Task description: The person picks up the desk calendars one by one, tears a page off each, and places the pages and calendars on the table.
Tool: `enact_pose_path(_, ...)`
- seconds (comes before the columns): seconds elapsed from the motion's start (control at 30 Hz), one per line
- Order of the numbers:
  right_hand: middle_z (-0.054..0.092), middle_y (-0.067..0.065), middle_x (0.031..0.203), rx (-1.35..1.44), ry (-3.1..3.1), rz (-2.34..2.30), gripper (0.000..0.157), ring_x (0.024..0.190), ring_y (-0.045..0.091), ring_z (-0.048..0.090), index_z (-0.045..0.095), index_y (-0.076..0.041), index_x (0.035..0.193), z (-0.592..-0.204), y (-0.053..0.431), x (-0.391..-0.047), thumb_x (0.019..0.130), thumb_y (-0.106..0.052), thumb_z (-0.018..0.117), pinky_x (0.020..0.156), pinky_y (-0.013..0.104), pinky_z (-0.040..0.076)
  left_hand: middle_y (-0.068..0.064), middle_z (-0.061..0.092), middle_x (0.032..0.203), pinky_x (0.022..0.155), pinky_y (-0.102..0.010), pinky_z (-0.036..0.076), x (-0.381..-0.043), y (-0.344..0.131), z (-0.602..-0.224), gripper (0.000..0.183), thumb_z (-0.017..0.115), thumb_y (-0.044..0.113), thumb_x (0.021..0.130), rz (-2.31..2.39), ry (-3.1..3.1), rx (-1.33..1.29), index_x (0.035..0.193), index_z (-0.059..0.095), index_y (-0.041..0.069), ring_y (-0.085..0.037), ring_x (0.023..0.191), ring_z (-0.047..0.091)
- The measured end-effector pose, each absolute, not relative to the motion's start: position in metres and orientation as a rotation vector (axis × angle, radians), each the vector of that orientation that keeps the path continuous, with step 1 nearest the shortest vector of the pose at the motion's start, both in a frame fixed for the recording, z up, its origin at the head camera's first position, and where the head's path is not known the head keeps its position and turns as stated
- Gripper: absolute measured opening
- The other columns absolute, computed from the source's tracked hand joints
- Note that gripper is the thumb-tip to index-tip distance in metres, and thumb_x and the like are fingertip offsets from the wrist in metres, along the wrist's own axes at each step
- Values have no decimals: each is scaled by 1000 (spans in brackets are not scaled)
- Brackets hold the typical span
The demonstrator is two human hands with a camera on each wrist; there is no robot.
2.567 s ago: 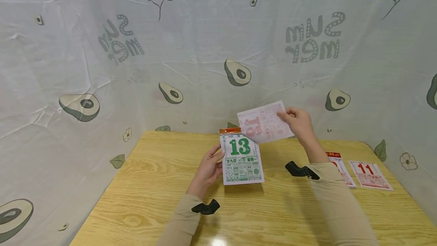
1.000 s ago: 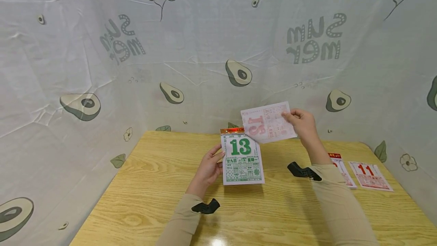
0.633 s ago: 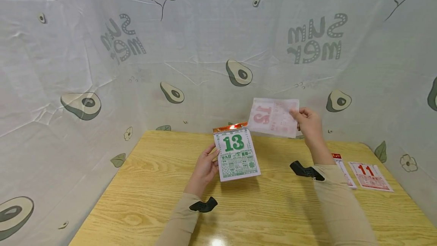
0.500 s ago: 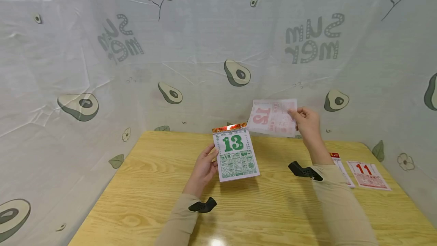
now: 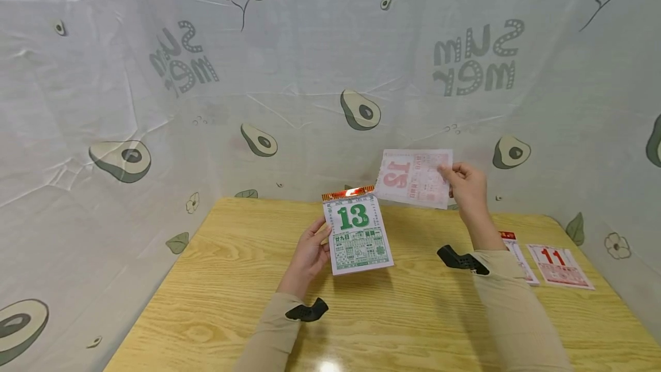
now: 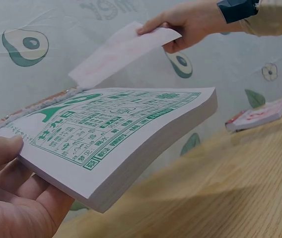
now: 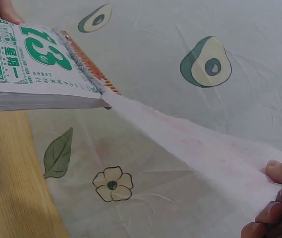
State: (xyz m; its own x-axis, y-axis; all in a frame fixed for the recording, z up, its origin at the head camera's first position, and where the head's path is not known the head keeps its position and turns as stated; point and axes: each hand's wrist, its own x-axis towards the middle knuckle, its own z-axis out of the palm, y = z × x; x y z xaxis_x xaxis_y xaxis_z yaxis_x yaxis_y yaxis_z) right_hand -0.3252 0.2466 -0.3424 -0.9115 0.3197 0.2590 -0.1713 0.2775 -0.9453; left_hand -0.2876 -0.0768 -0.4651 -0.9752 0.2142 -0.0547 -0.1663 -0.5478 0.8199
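Observation:
My left hand [image 5: 310, 251] grips the left edge of a thick tear-off calendar [image 5: 358, 237], thumb on top and fingers beneath. Its top page bears a green 13, and a red and gold strip [image 5: 347, 193] runs along the bound edge. The pad is held tilted above the table. My right hand [image 5: 467, 188] pinches the far end of a thin calendar page [image 5: 413, 178], whose pink 12 shows through reversed. In the right wrist view, that page [image 7: 190, 144] stretches to the corner of the bound edge; whether it is still joined there I cannot tell.
On the wooden table [image 5: 232, 280] at the right lies a second calendar pad [image 5: 524, 263], partly hidden by my right forearm. Beside it is a loose page with a red 11 [image 5: 560, 266]. A pale curtain [image 5: 310, 73] with avocado prints surrounds the table.
My right hand has drawn the page rightward, so most of it has come away from the pad's top. My left hand has tilted the calendar and shifted it slightly left.

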Motion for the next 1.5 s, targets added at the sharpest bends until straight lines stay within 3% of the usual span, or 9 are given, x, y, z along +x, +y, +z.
enact_pose_path(0.27,60,-20,63,-149,-2150,1681,30,55,1,50,61,-3,96,-342,247,-324,95,-32,63,47,17,41,5,73,99,69,-27,57,-289,-77,-465,46,46,13,103,2592,1356,95,148,38,11,-12,79,73)
enact_pose_path(0.7,59,-12,61,-231,-1908,1841,19,45,4,40,61,-10,87,-344,257,-324,92,-27,67,44,17,37,4,73,99,68,-27,57,-291,-85,-468,44,47,12,103,2660,1332,-5,147,41,13,-10,76,72)
enact_pose_path(1.0,64,-15,61,-207,-1946,1802,19,47,3,46,62,-6,88,-345,262,-321,92,-24,67,44,16,38,5,73,99,68,-27,58,-291,-88,-466,45,46,13,103,2650,1353,19,148,40,13,-10,77,72)
enact_pose_path(1.23,53,-15,53,-195,-2065,1584,22,48,1,45,63,-10,88,-350,263,-317,92,-31,67,44,16,38,4,73,99,68,-28,58,-293,-87,-469,44,47,13,103,2659,1367,10,147,42,12,-10,78,72)
enact_pose_path(1.5,44,-12,53,-200,-2108,1403,34,47,3,41,65,0,93,-355,269,-311,91,-34,68,45,17,35,5,73,98,66,-27,57,-292,-82,-469,44,47,12,103,2640,1362,15,147,41,13,-9,76,71)
